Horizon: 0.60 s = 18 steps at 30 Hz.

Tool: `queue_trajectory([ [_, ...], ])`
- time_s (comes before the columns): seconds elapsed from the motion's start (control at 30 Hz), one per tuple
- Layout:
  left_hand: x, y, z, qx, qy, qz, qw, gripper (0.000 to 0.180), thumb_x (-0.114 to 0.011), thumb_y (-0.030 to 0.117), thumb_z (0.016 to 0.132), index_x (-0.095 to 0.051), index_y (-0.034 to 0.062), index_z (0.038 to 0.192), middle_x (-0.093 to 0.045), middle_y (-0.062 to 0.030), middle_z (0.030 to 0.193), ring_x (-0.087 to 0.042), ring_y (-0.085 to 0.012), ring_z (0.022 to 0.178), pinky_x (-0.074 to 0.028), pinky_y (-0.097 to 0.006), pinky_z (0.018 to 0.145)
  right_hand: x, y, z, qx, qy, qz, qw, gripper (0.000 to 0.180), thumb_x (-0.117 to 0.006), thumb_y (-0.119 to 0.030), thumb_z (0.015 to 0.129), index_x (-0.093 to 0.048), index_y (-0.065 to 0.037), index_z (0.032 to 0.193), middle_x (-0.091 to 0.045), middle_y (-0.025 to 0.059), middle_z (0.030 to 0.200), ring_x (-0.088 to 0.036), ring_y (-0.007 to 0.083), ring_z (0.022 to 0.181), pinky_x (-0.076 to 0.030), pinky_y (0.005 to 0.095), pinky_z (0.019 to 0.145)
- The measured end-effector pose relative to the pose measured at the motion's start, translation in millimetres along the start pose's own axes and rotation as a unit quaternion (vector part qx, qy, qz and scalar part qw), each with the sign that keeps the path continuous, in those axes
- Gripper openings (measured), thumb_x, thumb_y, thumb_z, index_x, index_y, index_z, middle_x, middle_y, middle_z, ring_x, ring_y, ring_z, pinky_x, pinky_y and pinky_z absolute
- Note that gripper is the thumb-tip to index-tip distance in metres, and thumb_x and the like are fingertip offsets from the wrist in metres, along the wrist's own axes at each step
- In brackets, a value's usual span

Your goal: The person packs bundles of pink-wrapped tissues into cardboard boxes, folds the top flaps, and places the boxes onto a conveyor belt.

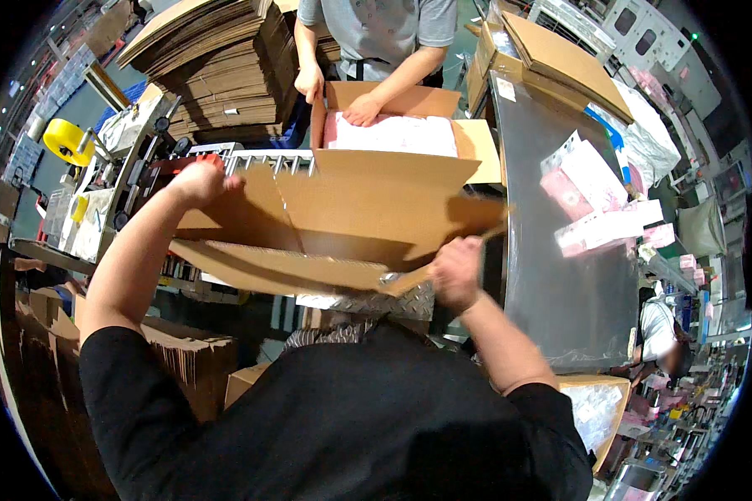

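Observation:
Between my arms is an opened-out brown cardboard box (pixel 368 209), tilted, with a long flap hanging toward me. My left hand (pixel 205 185) is closed on its far left edge, beside a red part of the machine. On the right, my right hand (pixel 457 271) grips the edge of a side flap. Just beyond it stands another cardboard box (pixel 399 165) filled with white and pink packs (pixel 393 135). A co-worker in a grey shirt has one hand on that box's rim and the other on the packs.
A roller conveyor (pixel 259 159) runs under the boxes, with a taping machine holding a yellow roll (pixel 68 142) at left. Flattened cardboard (pixel 217 83) is stacked at the far left. On the right, a dark table (pixel 560 292) bears pink and white cartons (pixel 585 188).

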<state>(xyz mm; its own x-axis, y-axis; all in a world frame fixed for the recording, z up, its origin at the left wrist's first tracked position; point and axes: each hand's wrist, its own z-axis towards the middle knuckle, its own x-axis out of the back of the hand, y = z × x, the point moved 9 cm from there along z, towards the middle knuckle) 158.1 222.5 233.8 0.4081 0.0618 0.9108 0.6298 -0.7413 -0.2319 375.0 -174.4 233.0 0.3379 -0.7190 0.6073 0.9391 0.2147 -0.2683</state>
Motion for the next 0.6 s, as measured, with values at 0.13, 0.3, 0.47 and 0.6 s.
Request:
queue_trajectory([
  [0.13,-35,131,-3,-0.111,-0.14,-0.042,0.983,0.055,-0.054,0.053,0.091,-0.059,0.0041,0.116,-0.064,-0.0189,0.112,-0.059,-0.034,0.107,-0.047,-0.042,0.093,-14,-19,42,0.054,-0.251,0.209,0.944,0.037,-0.059,-0.028,0.089,-0.054,-0.015,0.055,-0.051,0.0026,0.055,-0.048,0.0245,0.057,-0.034,0.0364,0.066],
  [0.3,-94,207,-115,-0.291,-0.437,-0.207,0.826,0.113,-0.044,0.08,0.08,-0.006,0.0006,0.151,-0.003,-0.0244,0.157,-0.005,-0.0374,0.146,-0.011,-0.045,0.118,-146,7,-55,0.04,-0.491,0.125,0.861,0.033,-0.059,-0.033,0.089,-0.063,-0.012,0.064,-0.055,0.0057,0.06,-0.057,0.0235,0.067,-0.042,0.0386,0.074],
  [0.47,-83,211,-89,-0.399,-0.208,-0.079,0.889,0.061,-0.053,0.057,0.089,-0.053,0.0048,0.119,-0.059,-0.0215,0.12,-0.058,-0.0449,0.101,-0.049,-0.045,0.087,-162,23,-30,0.078,-0.414,0.227,0.878,0.019,-0.062,-0.027,0.087,-0.067,-0.009,0.087,-0.063,0.0105,0.084,-0.062,0.0279,0.088,-0.047,0.0424,0.084],
  [0.6,-102,178,-29,-0.159,0.219,-0.098,0.958,0.091,-0.06,0.062,0.079,-0.033,0.0078,0.146,-0.024,-0.0207,0.153,-0.02,-0.0388,0.143,-0.019,-0.059,0.112,-92,76,92,-0.021,-0.377,-0.041,0.925,0.04,-0.059,-0.028,0.087,-0.055,-0.01,0.122,-0.057,0.0155,0.12,-0.056,0.0336,0.11,-0.045,0.0439,0.096],
])
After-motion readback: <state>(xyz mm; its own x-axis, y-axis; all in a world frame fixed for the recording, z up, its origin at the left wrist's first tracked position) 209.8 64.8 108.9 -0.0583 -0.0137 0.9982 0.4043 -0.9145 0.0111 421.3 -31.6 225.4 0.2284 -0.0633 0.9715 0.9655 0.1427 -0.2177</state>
